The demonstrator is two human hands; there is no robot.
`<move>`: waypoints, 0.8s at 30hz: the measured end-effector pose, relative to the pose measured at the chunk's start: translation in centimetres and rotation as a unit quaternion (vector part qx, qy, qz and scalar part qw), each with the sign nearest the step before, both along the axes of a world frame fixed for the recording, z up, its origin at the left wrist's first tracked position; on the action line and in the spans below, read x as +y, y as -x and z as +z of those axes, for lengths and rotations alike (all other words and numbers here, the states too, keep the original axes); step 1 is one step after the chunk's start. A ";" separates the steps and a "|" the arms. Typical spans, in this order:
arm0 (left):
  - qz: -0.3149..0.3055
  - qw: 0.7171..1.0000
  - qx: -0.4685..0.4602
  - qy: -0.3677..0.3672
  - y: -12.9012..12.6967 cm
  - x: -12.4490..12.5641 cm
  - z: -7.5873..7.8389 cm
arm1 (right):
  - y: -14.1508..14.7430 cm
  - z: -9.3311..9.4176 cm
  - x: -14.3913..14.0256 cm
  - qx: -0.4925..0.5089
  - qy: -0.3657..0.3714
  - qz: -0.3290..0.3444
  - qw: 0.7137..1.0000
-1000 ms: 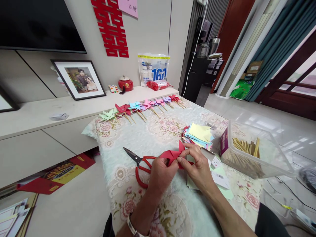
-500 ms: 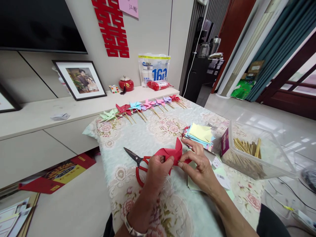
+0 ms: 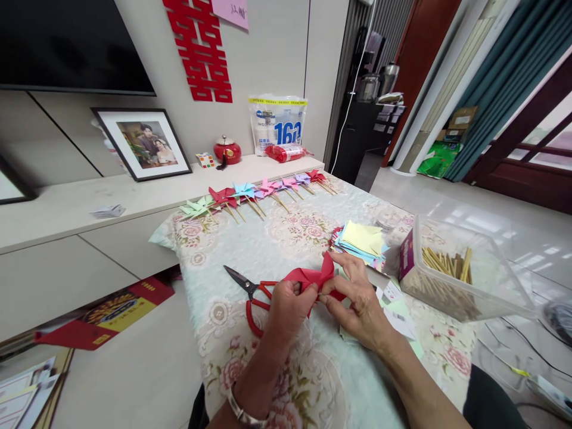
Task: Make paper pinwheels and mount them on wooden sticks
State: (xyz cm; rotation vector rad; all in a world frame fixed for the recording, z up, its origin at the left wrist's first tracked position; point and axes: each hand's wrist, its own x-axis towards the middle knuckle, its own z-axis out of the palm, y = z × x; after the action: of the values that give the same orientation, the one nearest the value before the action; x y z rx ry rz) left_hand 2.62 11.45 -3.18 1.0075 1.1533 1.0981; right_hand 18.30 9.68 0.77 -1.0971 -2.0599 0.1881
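A red paper pinwheel (image 3: 316, 276) with folded blades is held just above the table, between both hands. My left hand (image 3: 288, 307) is closed on its left and lower part, thumb pressed to the paper. My right hand (image 3: 360, 301) pinches at its centre with thumb and index finger. Something tiny shows at those fingertips, too small to make out. Another right finger rests by the upper blade. Open scissors (image 3: 251, 289) with red handles lie left of my left hand. Beyond my right hand sits a stack of coloured paper sheets (image 3: 361, 238).
Finished pinwheels (image 3: 245, 190) on sticks lie in a row along the far edge of the cloth-covered table (image 3: 304, 229). A clear plastic box (image 3: 487, 298) of wooden sticks (image 3: 447, 265) stands at the right. Papers and a small carton (image 3: 393, 292) lie beneath my right forearm.
My right fingertips have shifted slightly left and down at the pinwheel's centre. The upper blade has tipped rightward, and a right finger now reaches it. My left hand keeps its hold.
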 end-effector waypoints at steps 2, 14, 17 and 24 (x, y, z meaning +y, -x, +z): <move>0.001 1.000 0.001 -0.005 0.0 0.0 -0.1 | 0.0 0.1 0.0 -0.003 -0.003 0.007 1.000; -0.009 1.000 -0.022 -0.007 -0.1 -0.1 0.2 | -0.2 0.2 0.2 0.044 0.043 0.023 0.998; -0.016 0.998 -0.053 0.004 -0.1 -0.2 0.6 | -0.3 0.1 0.2 0.059 0.077 0.027 0.995; -0.055 0.992 -0.112 0.006 0.0 -0.4 1.6 | -0.5 0.2 0.1 0.075 0.137 0.041 0.987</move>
State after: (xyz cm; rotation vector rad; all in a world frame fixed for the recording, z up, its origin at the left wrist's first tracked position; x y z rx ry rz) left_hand 2.63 11.06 -1.60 0.9016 0.9126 1.0846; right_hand 18.84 9.81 0.97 -1.1237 -1.9838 0.5934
